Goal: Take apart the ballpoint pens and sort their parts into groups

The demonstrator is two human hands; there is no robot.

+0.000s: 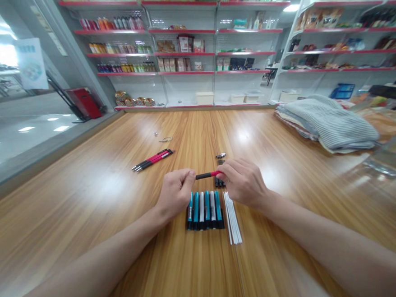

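Note:
Between my two hands a red pen (205, 176) with a black grip lies level above the table. My left hand (176, 189) is closed on its left end, and my right hand (243, 181) pinches the red barrel; both ends are hidden by fingers. Just below sits a row of teal and white pen barrels (202, 210) with black lower parts. To its right lie several thin white refills (232, 218). Small black parts (220, 182) show partly behind my right fingers, and small metal pieces (220, 155) lie beyond them. Farther left rest several red and black pens (154, 159).
A folded stack of striped cloth (331, 121) lies at the right, beside a clear container (395, 153). A small loop (165, 139) and a tiny piece (155, 134) lie at the far left of the wooden table (123, 244). Stocked shelves (186, 74) stand behind.

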